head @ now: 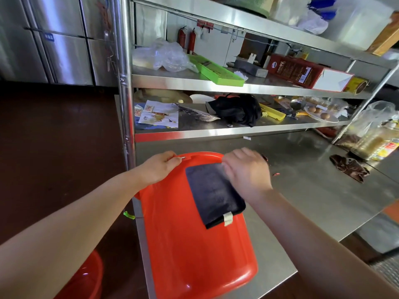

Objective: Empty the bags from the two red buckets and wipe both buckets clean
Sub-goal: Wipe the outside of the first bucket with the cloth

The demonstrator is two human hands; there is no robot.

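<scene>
While the second red bucket (86, 279) is showing only as a curved rim at the lower left of the frame, apparently down on the floor, its inside is cut off, so whether it is emptied or wiped cannot be told. At the centre, the nearer red bucket (194, 244) is lying tipped on the counter (313, 190), overhanging its corner, with no bag visible on it; bag removal looks done for this one, and wiping seems to be under way. A dark cloth (213, 195) is lying flat on its upturned side. Above it, the left hand (159, 167) is gripping the bucket's far rim by the handle pin, and the right hand (246, 169) is pinching the cloth's upper edge, though motion blur is hiding its fingertips. Farther off, cluttered shelves (216, 83) are filling the upper frame.
</scene>
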